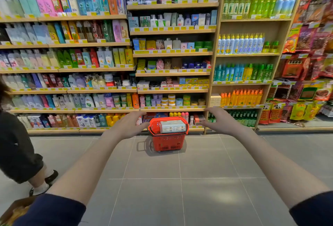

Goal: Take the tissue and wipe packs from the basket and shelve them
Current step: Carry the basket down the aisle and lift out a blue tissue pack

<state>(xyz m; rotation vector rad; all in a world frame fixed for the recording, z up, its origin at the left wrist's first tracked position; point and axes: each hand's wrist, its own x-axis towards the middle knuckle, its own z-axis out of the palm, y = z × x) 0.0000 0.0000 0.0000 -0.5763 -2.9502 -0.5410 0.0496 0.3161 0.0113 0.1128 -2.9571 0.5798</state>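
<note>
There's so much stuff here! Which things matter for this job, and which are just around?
For the job: red basket; tissue pack on top in it; left hand and right hand, both open and empty.
Just around: shampoo bottles on the shelves; hanging snack packets; a passer-by at the left.

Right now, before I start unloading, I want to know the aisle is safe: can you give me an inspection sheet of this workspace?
Surface: grey tiled floor.
Job's things: red basket on the floor before the shelves; tissue pack lying on top in it.
Clutter: brown bag, lower left edge.
Hands: left hand and right hand both open, held toward the basket, holding nothing.
Cables: nothing seen.
Surroundings: shelves stocked with bottles; another person at left.
</note>
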